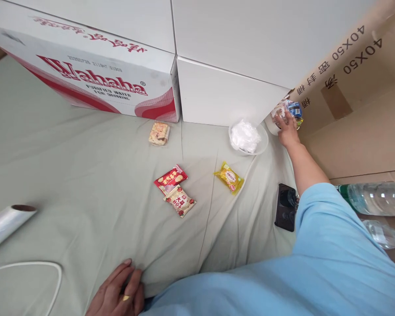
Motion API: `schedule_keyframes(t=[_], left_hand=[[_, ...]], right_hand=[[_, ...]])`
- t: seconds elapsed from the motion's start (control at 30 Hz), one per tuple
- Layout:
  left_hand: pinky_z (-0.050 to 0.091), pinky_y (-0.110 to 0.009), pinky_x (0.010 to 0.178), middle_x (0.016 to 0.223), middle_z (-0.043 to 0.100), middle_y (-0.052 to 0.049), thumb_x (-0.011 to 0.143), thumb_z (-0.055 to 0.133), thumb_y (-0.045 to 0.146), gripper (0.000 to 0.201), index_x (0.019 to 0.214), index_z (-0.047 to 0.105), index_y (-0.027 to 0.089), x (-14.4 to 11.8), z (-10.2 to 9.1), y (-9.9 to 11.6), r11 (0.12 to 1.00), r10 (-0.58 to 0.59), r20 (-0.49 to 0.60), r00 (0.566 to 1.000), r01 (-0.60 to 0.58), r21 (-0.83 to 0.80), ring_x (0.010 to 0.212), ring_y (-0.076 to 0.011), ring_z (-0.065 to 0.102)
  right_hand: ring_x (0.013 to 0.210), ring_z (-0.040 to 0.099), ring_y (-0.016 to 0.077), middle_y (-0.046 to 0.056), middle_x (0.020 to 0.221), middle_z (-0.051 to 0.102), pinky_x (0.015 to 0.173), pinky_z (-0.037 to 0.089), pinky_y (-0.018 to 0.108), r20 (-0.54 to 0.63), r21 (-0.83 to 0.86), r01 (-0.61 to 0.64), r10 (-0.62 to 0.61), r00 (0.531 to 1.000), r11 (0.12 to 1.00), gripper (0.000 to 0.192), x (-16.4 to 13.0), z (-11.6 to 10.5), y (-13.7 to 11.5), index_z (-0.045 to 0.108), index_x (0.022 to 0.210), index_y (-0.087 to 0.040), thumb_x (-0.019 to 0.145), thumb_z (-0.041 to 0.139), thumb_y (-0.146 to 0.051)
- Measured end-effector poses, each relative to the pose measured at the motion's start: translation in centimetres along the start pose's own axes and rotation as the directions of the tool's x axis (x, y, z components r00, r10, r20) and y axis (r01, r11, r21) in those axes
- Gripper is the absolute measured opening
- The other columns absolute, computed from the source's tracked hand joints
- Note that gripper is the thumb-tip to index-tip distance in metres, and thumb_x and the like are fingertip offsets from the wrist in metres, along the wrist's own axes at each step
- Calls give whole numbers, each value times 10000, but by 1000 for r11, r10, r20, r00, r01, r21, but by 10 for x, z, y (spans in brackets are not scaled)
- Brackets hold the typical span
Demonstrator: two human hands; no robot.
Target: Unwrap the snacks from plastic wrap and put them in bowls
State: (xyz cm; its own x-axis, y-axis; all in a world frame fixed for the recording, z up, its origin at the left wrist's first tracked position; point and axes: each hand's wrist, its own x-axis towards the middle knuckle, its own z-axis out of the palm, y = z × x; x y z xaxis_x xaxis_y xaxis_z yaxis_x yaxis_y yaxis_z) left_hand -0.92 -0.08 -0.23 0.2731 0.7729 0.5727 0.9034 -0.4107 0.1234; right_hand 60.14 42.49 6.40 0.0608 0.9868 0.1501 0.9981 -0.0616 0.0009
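The fingers of the right hand (289,129) are a little spread and bent, and they touch the snack packs (295,108) in a pale tub (272,127); I cannot tell whether they grip one of them. The left hand (120,289) rests on the cloth (112,193) near the body, its fingers loosely curled; its palm side is hidden, so I cannot tell whether something is inside. Close about the tub, the white boxes (224,92) and the brown carton (365,87) make a narrow corner, so the right hand has little room at the sides. Just left of the tub is a clear bowl (264,144) with crumpled plastic (245,137). Nearer to the body lies a yellow pack (229,177), and further left a cream pack (180,201) overlaps a red pack (170,177). A wrapped cake (159,133) lies before the Wahaha box (95,83). A phone (285,207) is just beside the blue sleeve (329,219), and beyond this sleeve two bottles (378,199) lie on their sides, partly covered by it. At the far left are a film roll (9,226) and a white cable (57,267).
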Motion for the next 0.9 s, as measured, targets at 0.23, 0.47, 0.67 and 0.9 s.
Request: schedule_keyframes(t=[0.23, 0.47, 0.67, 0.9], left_hand=[[602, -321, 789, 987, 752, -78, 762, 717, -24, 330, 1004, 689, 198, 1, -2, -1, 1000, 0, 14, 1000, -1, 18, 947, -252, 767], [605, -337, 745, 966, 754, -69, 750, 695, 10, 331, 1003, 679, 224, -1, 0, 1, 999, -30, 5, 1000, 29, 22, 927, -262, 769], [607, -330, 762, 975, 744, -64, 748, 690, -1, 323, 982, 677, 221, 1, -1, 4, 999, -51, 7, 999, 51, 16, 957, -260, 764], [605, -336, 830, 998, 738, -81, 758, 696, -24, 335, 1010, 677, 195, 2, -1, 6, 999, -44, -11, 999, 44, -28, 1010, -264, 757]], right_hand=[[1599, 52, 310, 93, 1755, 79, 1245, 240, 527, 9, 11, 61, -61, 998, 998, 843, 30, 8, 8, 413, 1605, -276, 835, 606, 8], [1589, -8, 333, 145, 1752, 5, 1223, 207, 555, 46, -58, 70, -67, 997, 996, 816, 39, 6, -2, 372, 1628, -210, 863, 525, 29], [1577, -12, 490, 46, 1754, -157, 1126, 257, 795, 115, -142, -62, 79, 990, 988, 934, 29, -17, -30, 280, 1645, -377, 845, 628, -43], [1537, 255, 358, 169, 1689, 268, 1214, 249, 623, -171, 134, -60, 83, 982, 989, 577, -29, -53, -52, 551, 1475, -223, 899, 560, -184]])
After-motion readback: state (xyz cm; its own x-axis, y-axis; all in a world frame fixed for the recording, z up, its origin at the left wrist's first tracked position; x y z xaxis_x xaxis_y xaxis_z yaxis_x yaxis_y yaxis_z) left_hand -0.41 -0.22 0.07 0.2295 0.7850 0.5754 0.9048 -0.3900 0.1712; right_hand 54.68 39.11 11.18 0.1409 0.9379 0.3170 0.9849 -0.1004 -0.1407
